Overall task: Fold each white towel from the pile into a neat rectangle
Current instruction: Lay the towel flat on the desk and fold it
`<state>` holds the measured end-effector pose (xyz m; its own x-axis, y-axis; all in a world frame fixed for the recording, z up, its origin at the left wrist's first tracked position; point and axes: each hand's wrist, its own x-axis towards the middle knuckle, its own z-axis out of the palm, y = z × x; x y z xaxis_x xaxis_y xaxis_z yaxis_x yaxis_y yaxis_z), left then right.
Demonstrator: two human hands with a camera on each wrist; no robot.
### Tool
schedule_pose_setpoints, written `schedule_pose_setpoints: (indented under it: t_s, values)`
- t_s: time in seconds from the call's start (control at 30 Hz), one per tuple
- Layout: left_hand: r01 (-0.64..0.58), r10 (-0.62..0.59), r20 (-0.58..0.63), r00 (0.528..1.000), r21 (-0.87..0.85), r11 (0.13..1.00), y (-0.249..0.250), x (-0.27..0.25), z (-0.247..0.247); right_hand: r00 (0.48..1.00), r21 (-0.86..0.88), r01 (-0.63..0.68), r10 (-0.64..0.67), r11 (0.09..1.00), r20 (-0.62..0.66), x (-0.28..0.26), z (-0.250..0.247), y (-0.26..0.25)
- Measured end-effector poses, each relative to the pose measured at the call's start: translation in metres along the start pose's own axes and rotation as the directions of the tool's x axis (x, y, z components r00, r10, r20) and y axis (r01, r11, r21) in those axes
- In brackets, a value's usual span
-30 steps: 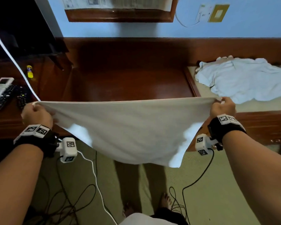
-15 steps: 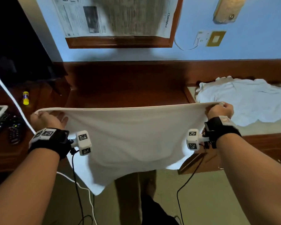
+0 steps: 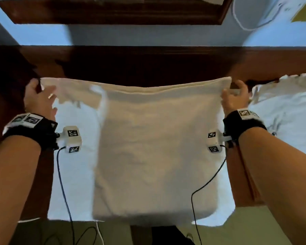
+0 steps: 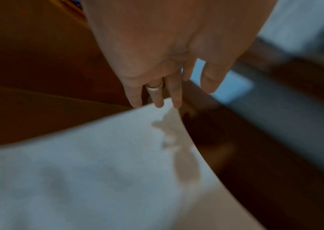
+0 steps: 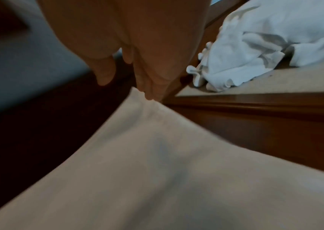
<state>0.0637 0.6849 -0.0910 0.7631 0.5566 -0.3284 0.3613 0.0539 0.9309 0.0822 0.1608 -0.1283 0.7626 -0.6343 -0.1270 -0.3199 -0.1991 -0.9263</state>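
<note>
A white towel (image 3: 157,147) lies spread over the dark wooden desk (image 3: 148,68), and its near edge hangs past the desk's front. My left hand (image 3: 39,99) is at the towel's far left corner. In the left wrist view its fingers (image 4: 157,96) are straight and their tips touch the towel (image 4: 98,171), with the thumb held apart. My right hand (image 3: 234,99) grips the far right corner with curled fingers (image 5: 151,87) on the towel (image 5: 157,171). The pile of white towels (image 3: 286,112) lies crumpled to the right, also seen as the pile (image 5: 265,46) in the right wrist view.
A framed board (image 3: 113,11) hangs on the blue wall behind the desk. Cables (image 3: 64,191) from my wrist cameras trail over the towel to the floor. The pile rests on a beige-topped lower surface (image 5: 275,87) right of the desk.
The towel went from hanging taut in the air between my hands to lying spread on the desk. Both hands moved forward and down, and my left fingers straightened.
</note>
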Motion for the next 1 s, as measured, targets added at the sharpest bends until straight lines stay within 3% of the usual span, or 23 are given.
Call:
schedule_pose_setpoints:
  t_s: [0.03, 0.1, 0.13, 0.17, 0.23, 0.27, 0.4, 0.53, 0.73, 0.9, 1.0]
  values:
    - [-0.04, 0.036, 0.028, 0.999, 0.191, 0.981, -0.018, 0.0, 0.01, 0.994, -0.075, -0.002, 0.01, 0.997, 0.104, -0.003, 0.007, 0.02]
    - [-0.125, 0.049, 0.155, 0.987, 0.528, 0.84, -0.068, -0.009, 0.022, 0.943, -0.355, 0.089, 0.036, 0.93, 0.33, -0.019, 0.014, 0.069]
    - [-0.16, -0.022, 0.255, 0.967, 0.671, 0.724, -0.099, -0.016, 0.022, 0.898, -0.501, 0.189, 0.058, 0.845, 0.436, -0.035, 0.013, 0.092]
    - [-0.212, -0.124, 0.33, 0.936, 0.809, 0.549, -0.129, -0.025, 0.018, 0.849, -0.601, 0.303, 0.077, 0.74, 0.523, -0.051, 0.01, 0.115]
    - [-0.317, -0.276, 0.356, 0.893, 0.932, 0.175, -0.182, -0.046, -0.002, 0.76, -0.71, 0.475, 0.164, 0.52, 0.628, -0.084, -0.005, 0.154]
    - [-0.339, -0.315, 0.349, 0.882, 0.937, 0.087, -0.199, -0.056, -0.011, 0.736, -0.739, 0.506, 0.226, 0.444, 0.639, -0.098, -0.013, 0.166]
    - [-0.339, -0.341, 0.331, 0.88, 0.94, 0.038, -0.211, -0.07, -0.018, 0.717, -0.75, 0.563, 0.244, 0.348, 0.652, -0.112, -0.026, 0.178]
    - [-0.362, -0.32, 0.337, 0.886, 0.932, -0.022, -0.191, -0.024, 0.007, 0.724, -0.756, 0.562, 0.242, 0.335, 0.645, -0.073, -0.003, 0.167]
    - [-0.415, -0.252, 0.436, 0.864, 0.9, 0.135, -0.167, 0.039, 0.053, 0.755, -0.797, 0.488, 0.286, 0.356, 0.59, -0.009, 0.046, 0.138]
    - [-0.462, -0.165, 0.48, 0.862, 0.876, 0.137, -0.193, -0.028, 0.016, 0.792, -0.804, 0.433, 0.254, 0.408, 0.555, -0.069, 0.026, 0.137]
    - [-0.411, -0.256, 0.421, 0.87, 0.907, 0.093, -0.215, -0.083, -0.018, 0.752, -0.798, 0.441, 0.317, 0.411, 0.578, -0.126, -0.012, 0.158]
